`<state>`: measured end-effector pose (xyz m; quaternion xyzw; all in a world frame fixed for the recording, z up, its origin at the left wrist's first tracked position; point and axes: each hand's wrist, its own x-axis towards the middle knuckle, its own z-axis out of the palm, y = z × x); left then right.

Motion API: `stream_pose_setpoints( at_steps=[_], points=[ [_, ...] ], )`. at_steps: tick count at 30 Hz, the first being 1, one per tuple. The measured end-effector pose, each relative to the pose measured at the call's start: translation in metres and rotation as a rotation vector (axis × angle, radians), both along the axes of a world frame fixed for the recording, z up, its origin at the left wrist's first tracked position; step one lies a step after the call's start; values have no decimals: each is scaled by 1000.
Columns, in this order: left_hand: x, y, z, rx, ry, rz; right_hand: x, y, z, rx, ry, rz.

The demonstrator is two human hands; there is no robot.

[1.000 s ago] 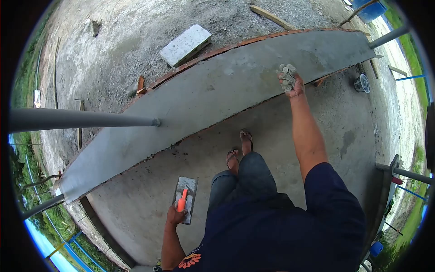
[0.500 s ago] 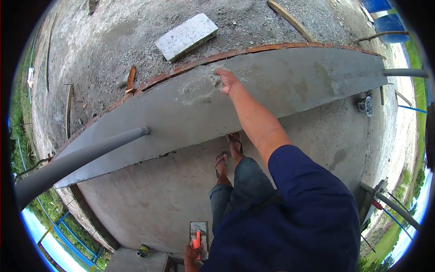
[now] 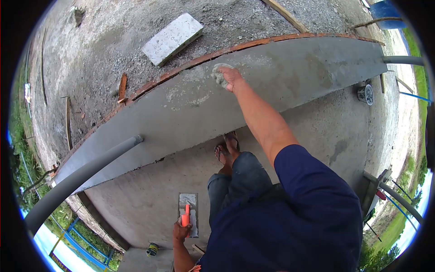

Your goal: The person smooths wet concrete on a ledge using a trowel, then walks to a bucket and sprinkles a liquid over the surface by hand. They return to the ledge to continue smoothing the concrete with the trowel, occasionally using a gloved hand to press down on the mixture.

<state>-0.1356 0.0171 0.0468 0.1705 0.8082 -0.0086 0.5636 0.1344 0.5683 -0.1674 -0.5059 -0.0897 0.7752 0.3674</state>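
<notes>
Our right hand (image 3: 231,76) is stretched out over the top of the low wall (image 3: 272,86), fingers closed around a sponge (image 3: 219,73) that is caked with grey cement and pressed flat against the wet plaster, close to the far edge where the red brick line (image 3: 190,63) shows. Our left hand (image 3: 181,230) hangs down by our side, gripped on the orange handle of a trowel (image 3: 188,213), whose blade lies level and carries a little mortar. The two hands are well apart, one up on the wall, one low near our hip.

We judge that we are at the finishing stage: rubbing the fresh plaster smooth with the sponge, with paler, rougher smears showing just left of it (image 3: 190,97). The next move seems to call for light, even sweeps across those patches, without digging into the soft surface or dragging material over the edge, and the trowel stays ready should a hollow need filling.

Beyond the hands, our feet in sandals (image 3: 226,149) stand on the concrete floor (image 3: 149,199) beside the wall. A grey pipe (image 3: 86,174) crosses at the left. Past the wall lie gravel, a concrete block (image 3: 171,38) and a wooden plank (image 3: 285,13); a small can (image 3: 152,250) sits near our left side.
</notes>
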Motion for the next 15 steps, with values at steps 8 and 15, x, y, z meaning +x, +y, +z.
stream_pose_setpoints(
  at_steps=[8,15],
  points=[
    [-9,16,17,21,9,-15,4,-29,-19,-61,20,-150],
    [-20,-30,-22,-26,-87,-62,125,-84,-19,-112,-353,-307]
  ],
)
